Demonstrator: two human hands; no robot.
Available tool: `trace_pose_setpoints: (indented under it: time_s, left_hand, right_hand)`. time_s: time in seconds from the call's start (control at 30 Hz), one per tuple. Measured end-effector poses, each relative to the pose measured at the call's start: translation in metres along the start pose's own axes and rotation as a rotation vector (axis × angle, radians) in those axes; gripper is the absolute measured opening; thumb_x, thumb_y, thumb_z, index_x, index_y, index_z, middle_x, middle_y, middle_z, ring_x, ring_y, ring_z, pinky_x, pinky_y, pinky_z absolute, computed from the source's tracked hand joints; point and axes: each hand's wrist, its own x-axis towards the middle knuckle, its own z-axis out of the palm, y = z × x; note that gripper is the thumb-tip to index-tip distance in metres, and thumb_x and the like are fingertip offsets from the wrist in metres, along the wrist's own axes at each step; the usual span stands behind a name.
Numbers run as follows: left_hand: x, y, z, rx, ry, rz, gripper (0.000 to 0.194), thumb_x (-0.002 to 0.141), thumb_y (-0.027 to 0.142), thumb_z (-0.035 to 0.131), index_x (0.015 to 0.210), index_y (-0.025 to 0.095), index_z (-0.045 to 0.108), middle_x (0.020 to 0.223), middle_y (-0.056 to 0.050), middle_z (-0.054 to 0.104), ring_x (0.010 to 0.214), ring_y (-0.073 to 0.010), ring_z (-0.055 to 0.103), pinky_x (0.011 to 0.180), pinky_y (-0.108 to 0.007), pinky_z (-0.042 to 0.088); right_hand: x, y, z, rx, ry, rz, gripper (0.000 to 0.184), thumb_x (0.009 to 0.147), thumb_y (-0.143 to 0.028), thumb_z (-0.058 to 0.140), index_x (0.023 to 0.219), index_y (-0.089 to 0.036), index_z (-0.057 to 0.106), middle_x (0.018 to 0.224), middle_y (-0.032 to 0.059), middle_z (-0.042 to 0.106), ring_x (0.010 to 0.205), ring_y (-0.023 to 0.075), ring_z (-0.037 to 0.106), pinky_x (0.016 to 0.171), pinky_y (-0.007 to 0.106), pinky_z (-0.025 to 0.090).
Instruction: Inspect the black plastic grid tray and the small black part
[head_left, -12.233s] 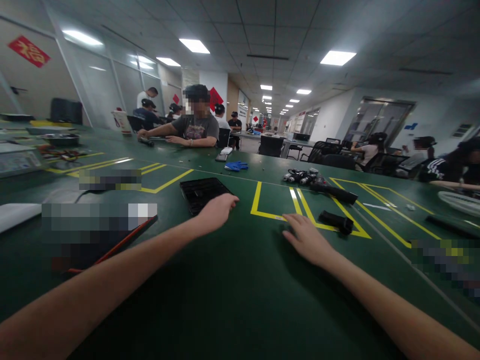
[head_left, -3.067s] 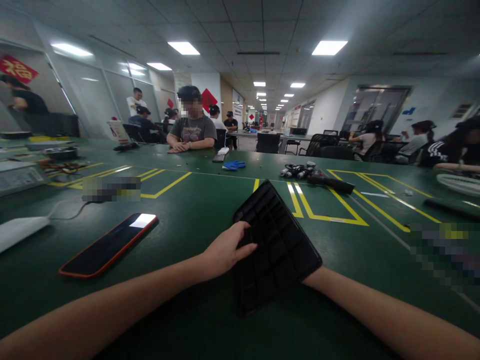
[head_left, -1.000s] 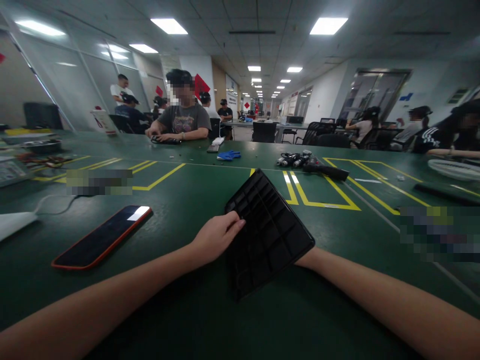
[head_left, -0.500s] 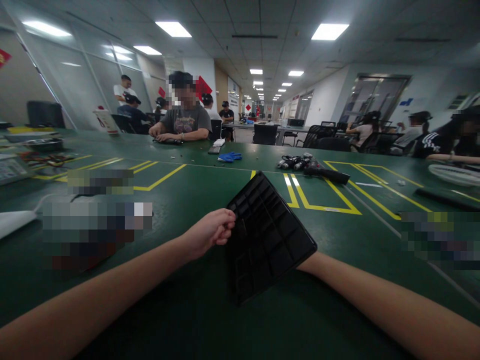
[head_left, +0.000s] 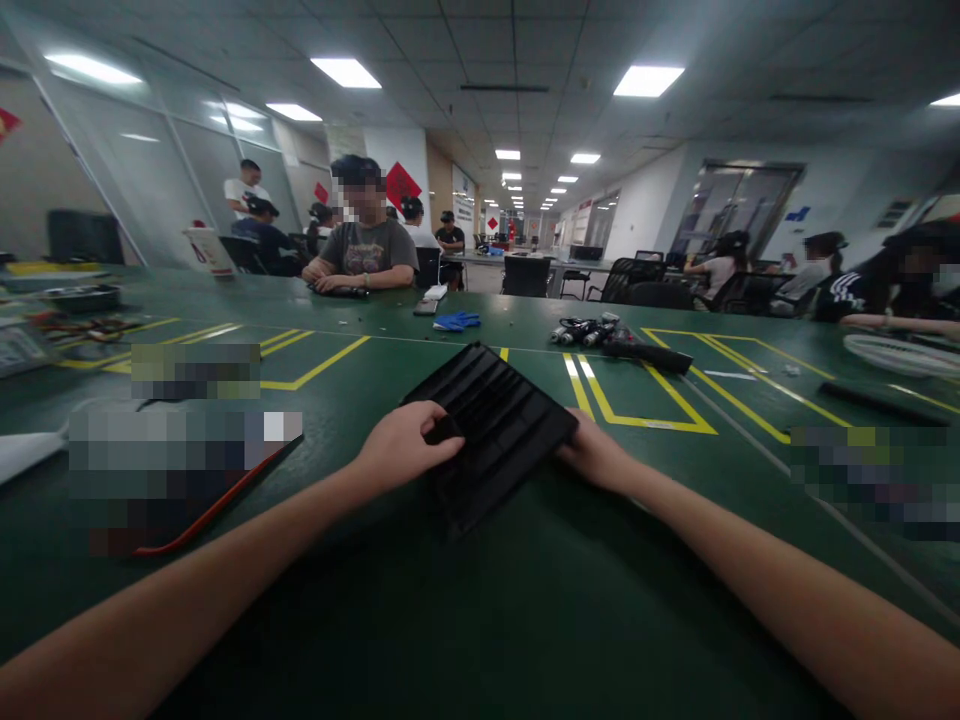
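Observation:
A black compartment tray (head_left: 499, 425) is held tilted above the green table, its divided inner side towards me. At its left edge, my left hand (head_left: 409, 440) has closed, with the thumb lying over the compartments and the other fingers partly hidden. My right hand (head_left: 596, 450) grips the right corner, and most of its fingers are out of sight behind the tray. Whether anything small lies in the compartments is too dark to make out.
Yellow tape marks the green table (head_left: 345, 600). Beyond the tray lie a blue glove (head_left: 456, 321), bundled black cables (head_left: 589, 330) and a black tube (head_left: 649, 355). Blurred-out items lie left and right. A person (head_left: 367, 245) sits across the table.
The tray has swung from steeply upright to a flatter tilt. My left hand has opened from a pinch to a thumb-over grip, and my right hand now shows at the corner.

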Motion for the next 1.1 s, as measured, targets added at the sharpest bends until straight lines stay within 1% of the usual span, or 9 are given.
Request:
trace_pose_setpoints:
  time_s: [0.17,0.37,0.53,0.67,0.77,0.83,0.93,1.03,1.1]
  left_hand:
    - [0.024,-0.049,-0.019,0.254,-0.034,-0.311,0.047,0.071,0.057,0.047,0.088,0.016,0.063,0.092,-0.011,0.066,0.085,-0.0278,0.061,0.064,-0.03,0.043]
    - [0.034,-0.067,-0.02,0.375,-0.1,-0.38,0.055,0.075,0.057,0.042,0.093,0.011,0.065,0.099,-0.018,0.065,0.092,-0.0333,0.06,0.071,-0.037,0.046]
    - [0.019,-0.036,-0.003,0.222,0.137,-0.056,0.046,0.086,0.025,0.03,0.122,0.006,0.05,0.11,-0.016,0.061,0.103,-0.0242,0.056,0.089,-0.035,0.043]
    - [-0.007,-0.001,0.026,0.057,-0.042,0.321,0.052,0.082,0.007,0.031,0.131,0.013,0.043,0.119,-0.011,0.059,0.109,-0.0197,0.054,0.095,-0.036,0.042]
    - [-0.015,0.009,0.041,0.043,-0.204,0.471,0.049,0.083,0.007,0.034,0.129,0.017,0.047,0.131,-0.009,0.052,0.12,-0.0193,0.047,0.102,-0.038,0.037]
    - [-0.014,0.009,0.043,0.05,-0.239,0.492,0.044,0.087,0.011,0.033,0.128,0.018,0.048,0.132,-0.008,0.052,0.12,-0.018,0.047,0.102,-0.037,0.037]
    - [-0.015,0.01,0.036,0.07,-0.2,0.56,0.038,0.09,0.019,0.037,0.126,0.016,0.049,0.13,-0.009,0.053,0.121,-0.0189,0.047,0.101,-0.038,0.038]
    - [-0.03,0.026,0.026,0.074,-0.173,0.788,0.034,0.089,0.02,0.043,0.121,0.015,0.053,0.127,-0.01,0.056,0.122,-0.02,0.046,0.103,-0.039,0.035]
    - [-0.043,0.042,0.022,0.067,-0.17,0.98,0.03,0.089,0.017,0.044,0.116,0.016,0.056,0.122,-0.008,0.059,0.119,-0.0184,0.048,0.104,-0.036,0.034]
  right_hand:
    - [-0.009,0.056,-0.049,-0.347,0.03,0.497,0.049,0.08,-0.034,0.053,0.123,-0.011,0.045,0.119,0.0172,0.056,0.111,0.0332,0.048,0.094,0.044,0.04]
    - [-0.02,0.083,-0.063,-0.539,0.016,0.532,0.045,0.082,-0.034,0.048,0.116,-0.006,0.051,0.116,0.0223,0.055,0.11,0.0353,0.049,0.097,0.046,0.036]
    - [-0.007,0.041,-0.041,-0.599,0.085,0.354,0.047,0.08,-0.036,0.05,0.118,-0.008,0.051,0.125,0.0194,0.05,0.12,0.0348,0.038,0.101,0.051,0.032]
    - [-0.003,-0.014,-0.011,-0.384,-0.05,0.122,0.044,0.085,-0.038,0.043,0.122,-0.013,0.049,0.127,0.0133,0.05,0.119,0.0276,0.043,0.102,0.045,0.035]
    - [-0.003,-0.035,0.0,-0.328,-0.168,0.035,0.041,0.089,-0.039,0.036,0.122,-0.019,0.05,0.128,0.0109,0.05,0.119,0.0263,0.044,0.105,0.051,0.03]
    - [-0.003,-0.03,-0.004,-0.34,-0.181,0.035,0.041,0.09,-0.04,0.033,0.122,-0.021,0.049,0.128,0.0093,0.051,0.119,0.0254,0.045,0.105,0.053,0.027]
    - [-0.004,0.002,-0.025,-0.483,-0.053,0.122,0.04,0.09,-0.037,0.033,0.121,-0.018,0.05,0.127,0.0099,0.052,0.12,0.0256,0.043,0.107,0.055,0.023]
    - [-0.01,0.045,-0.045,-0.718,0.099,0.327,0.038,0.088,-0.032,0.037,0.119,-0.014,0.05,0.128,0.0145,0.05,0.123,0.0314,0.038,0.104,0.06,0.019]
    - [-0.016,0.068,-0.053,-0.766,0.079,0.501,0.041,0.087,-0.039,0.037,0.116,-0.014,0.053,0.121,0.0158,0.055,0.116,0.0341,0.044,0.099,0.062,0.024]
